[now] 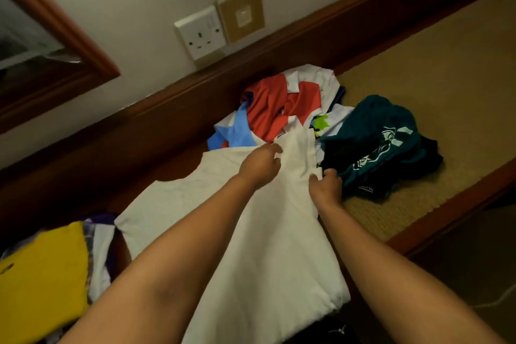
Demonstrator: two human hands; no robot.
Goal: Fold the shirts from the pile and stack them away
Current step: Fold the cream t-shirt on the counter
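Note:
A white shirt [195,204] lies spread across the middle of the view, its far end reaching the pile. My left hand [261,165] pinches the white cloth near that far end. My right hand [326,186] grips the shirt's right edge a little nearer to me. Behind them sits the pile of unfolded shirts [279,103], with red, light blue and white cloth jumbled together. A crumpled teal shirt with a white print [382,137] lies to the right of the pile.
A stack with a yellow shirt [42,274] on top sits at the lower left. The clothes rest on a wooden-edged surface with a woven mat [446,92]. A wall with sockets [201,33] and a mirror frame [69,36] lies behind.

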